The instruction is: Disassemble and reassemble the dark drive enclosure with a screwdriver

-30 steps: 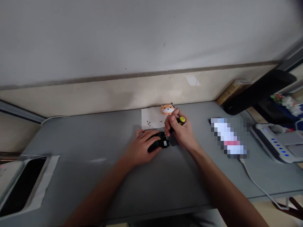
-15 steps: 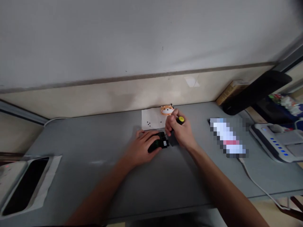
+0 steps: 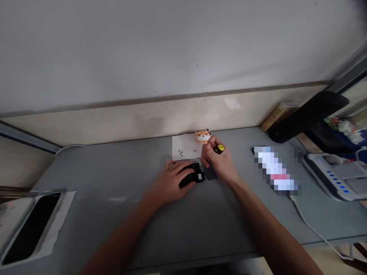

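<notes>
My left hand (image 3: 172, 179) rests on a small black device (image 3: 192, 174) lying on the grey table (image 3: 114, 214), with fingers curled round it. My right hand (image 3: 219, 164) is closed round a screwdriver with a black handle and yellow cap (image 3: 219, 148), held upright just right of the device with its tip hidden behind my fingers. Behind both hands lies a white paper sheet (image 3: 185, 149) with a few tiny dark screws (image 3: 180, 152) on it, and an orange animal figurine (image 3: 202, 136) stands at its far right corner.
A blurred white object (image 3: 274, 171) lies right of my hands, with a white cable (image 3: 312, 229) running off the table edge. A white unit with blue lights (image 3: 332, 173) and a black lamp head (image 3: 308, 114) sit far right. A dark phone in a tray (image 3: 28, 225) is at the left.
Both hands stay at the black device; the right hand with the screwdriver shifts only slightly. The view has drifted a little.
</notes>
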Demonstrator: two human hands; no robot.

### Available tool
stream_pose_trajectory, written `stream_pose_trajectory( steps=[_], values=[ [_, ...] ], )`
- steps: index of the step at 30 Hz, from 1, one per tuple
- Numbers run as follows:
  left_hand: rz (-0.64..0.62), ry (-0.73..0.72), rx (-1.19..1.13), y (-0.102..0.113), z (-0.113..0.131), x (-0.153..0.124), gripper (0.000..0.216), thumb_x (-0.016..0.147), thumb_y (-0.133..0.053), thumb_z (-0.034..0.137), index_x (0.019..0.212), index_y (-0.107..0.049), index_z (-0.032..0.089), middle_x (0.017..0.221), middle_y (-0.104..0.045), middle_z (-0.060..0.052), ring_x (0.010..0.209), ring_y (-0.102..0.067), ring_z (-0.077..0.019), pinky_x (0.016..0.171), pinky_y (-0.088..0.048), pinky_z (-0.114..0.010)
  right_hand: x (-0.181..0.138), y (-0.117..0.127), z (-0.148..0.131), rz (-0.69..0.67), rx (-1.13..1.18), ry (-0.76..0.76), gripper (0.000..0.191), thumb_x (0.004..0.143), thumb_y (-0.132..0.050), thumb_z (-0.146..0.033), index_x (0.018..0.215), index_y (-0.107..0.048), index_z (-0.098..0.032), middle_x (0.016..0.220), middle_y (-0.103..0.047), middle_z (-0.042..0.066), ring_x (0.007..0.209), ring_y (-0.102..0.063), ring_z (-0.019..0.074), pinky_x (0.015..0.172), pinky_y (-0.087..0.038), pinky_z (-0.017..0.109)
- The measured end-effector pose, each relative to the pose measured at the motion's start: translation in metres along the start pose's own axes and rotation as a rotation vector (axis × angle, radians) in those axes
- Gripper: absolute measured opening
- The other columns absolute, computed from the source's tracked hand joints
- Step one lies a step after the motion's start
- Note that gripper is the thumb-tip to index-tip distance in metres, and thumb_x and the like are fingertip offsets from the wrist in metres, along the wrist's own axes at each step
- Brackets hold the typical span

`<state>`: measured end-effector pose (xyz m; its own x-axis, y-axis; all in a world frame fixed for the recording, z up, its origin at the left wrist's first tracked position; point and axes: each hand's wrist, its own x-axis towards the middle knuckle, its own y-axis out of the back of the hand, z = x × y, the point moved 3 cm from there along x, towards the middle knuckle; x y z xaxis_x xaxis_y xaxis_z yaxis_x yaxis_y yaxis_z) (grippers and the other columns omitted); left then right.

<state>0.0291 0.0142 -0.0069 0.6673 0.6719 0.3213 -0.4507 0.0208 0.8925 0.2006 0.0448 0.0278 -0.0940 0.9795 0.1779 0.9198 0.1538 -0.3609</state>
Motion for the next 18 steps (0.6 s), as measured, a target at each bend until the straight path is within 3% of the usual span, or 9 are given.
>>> stream_pose_trajectory(
  steps=[2, 5, 9, 11, 14, 18],
  values=[
    [-0.002, 0.001, -0.001, 0.0002, 0.0003, 0.0002, 0.022, 0.098, -0.056, 0.033, 0.116, -0.066, 0.025, 0.131, -0.068, -0.009, 0.120, -0.064, -0.0261, 0.107, -0.041, -0.050, 0.0006, -0.0020, -0.0003, -0.016, 0.030, 0.004, 0.047, 0.085, -0.063, -0.068, 0.080, -0.045, -0.025, 0.060, -0.039, -0.008, 0.047, -0.038, 0.0091, 0.047, -0.031, 0.026],
    [0.006, 0.007, 0.005, -0.0002, -0.0003, 0.0003, 0.020, 0.098, -0.057, 0.033, 0.114, -0.067, 0.024, 0.130, -0.069, -0.010, 0.119, -0.064, -0.0264, 0.107, -0.041, -0.049, 0.0015, -0.0051, -0.0046, -0.012, 0.118, -0.045, 0.047, 0.089, -0.053, -0.071, 0.084, -0.057, -0.025, 0.068, -0.046, -0.003, 0.057, -0.045, 0.0123, 0.055, -0.039, 0.029],
    [0.026, -0.008, 0.018, -0.0006, -0.0007, 0.0002, 0.020, 0.098, -0.057, 0.033, 0.113, -0.066, 0.024, 0.128, -0.069, -0.010, 0.118, -0.065, -0.0266, 0.105, -0.042, -0.050, 0.0006, -0.0037, -0.0095, 0.023, 0.131, -0.044, 0.044, 0.077, -0.076, -0.060, 0.074, -0.053, -0.023, 0.082, -0.053, 0.000, 0.073, -0.057, 0.0140, 0.067, -0.047, 0.030],
    [0.021, -0.009, 0.018, -0.0004, -0.0005, 0.0004, 0.020, 0.098, -0.057, 0.033, 0.114, -0.066, 0.024, 0.129, -0.069, -0.010, 0.118, -0.065, -0.0266, 0.105, -0.042, -0.049, -0.0004, -0.0021, -0.0080, 0.023, 0.092, -0.036, 0.050, 0.074, -0.080, -0.057, 0.073, -0.044, -0.023, 0.078, -0.051, -0.003, 0.068, -0.059, 0.0127, 0.063, -0.047, 0.029],
    [0.002, 0.012, 0.002, -0.0002, -0.0003, 0.0008, 0.023, 0.098, -0.057, 0.033, 0.118, -0.064, 0.025, 0.128, -0.069, -0.009, 0.117, -0.065, -0.0261, 0.107, -0.041, -0.049, -0.0006, -0.0007, -0.0039, 0.037, -0.030, -0.005, 0.055, 0.077, -0.078, -0.058, 0.074, -0.034, -0.025, 0.064, -0.041, -0.009, 0.047, -0.046, 0.0078, 0.049, -0.038, 0.025],
    [-0.005, 0.029, 0.000, -0.0005, -0.0005, 0.0006, 0.023, 0.098, -0.056, 0.034, 0.118, -0.063, 0.024, 0.128, -0.069, -0.009, 0.117, -0.065, -0.0262, 0.108, -0.040, -0.049, 0.0018, -0.0039, -0.0044, 0.024, 0.001, 0.038, 0.049, 0.084, -0.059, -0.074, 0.084, -0.049, -0.026, 0.061, -0.042, -0.007, 0.050, -0.043, 0.0107, 0.050, -0.037, 0.028]
  ],
)
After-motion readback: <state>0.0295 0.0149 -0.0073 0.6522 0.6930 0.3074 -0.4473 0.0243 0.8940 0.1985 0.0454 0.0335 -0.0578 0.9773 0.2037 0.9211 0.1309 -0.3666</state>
